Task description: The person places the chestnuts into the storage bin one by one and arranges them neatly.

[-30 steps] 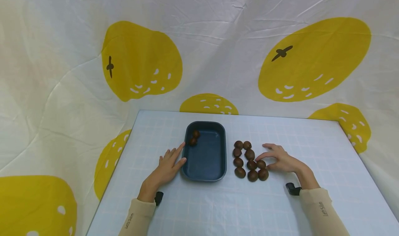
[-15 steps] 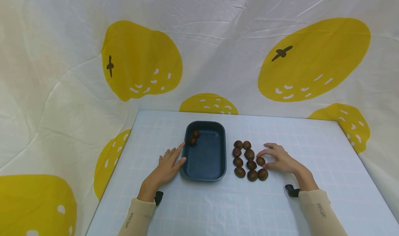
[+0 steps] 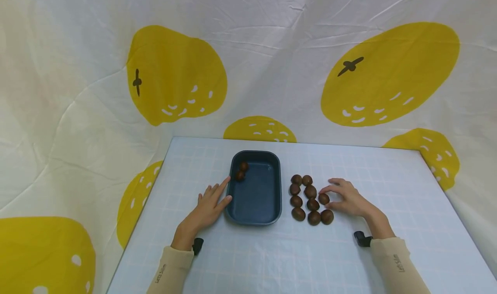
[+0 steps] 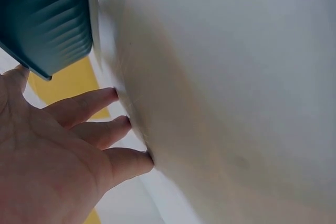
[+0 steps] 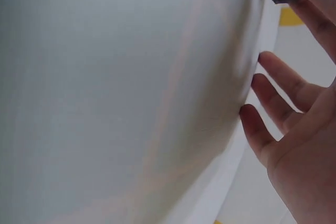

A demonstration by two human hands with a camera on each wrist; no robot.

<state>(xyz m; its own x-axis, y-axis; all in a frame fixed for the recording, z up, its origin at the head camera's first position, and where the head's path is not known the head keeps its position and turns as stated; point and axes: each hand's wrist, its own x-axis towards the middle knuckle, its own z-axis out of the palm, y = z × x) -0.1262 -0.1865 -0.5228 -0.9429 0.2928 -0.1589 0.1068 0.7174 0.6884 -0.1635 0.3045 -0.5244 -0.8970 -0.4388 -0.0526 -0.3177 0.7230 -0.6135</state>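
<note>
Lying between right hand (image 3: 347, 198) and tray (image 3: 258, 201) are loose brown pieces (image 3: 310, 192).

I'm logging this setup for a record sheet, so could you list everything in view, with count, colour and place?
Table: 1, pale with faint checks, under everything
Printed cloth: 1, white with yellow fruit shapes, behind and beside the table
Tray: 1, dark blue, on the table
Round pieces in the tray: 2 visible, brown, towards its far left corner
Round pieces beside the tray: 10, brown, to its right, one of them pinched
Wrist devices: 2, black, one worn on each side
Sleeves: 2, beige, at the near edge
Left hand: 1, bare, fingers spread at the tray's left rim
Right hand: 1, bare, pinching the one piece
</note>
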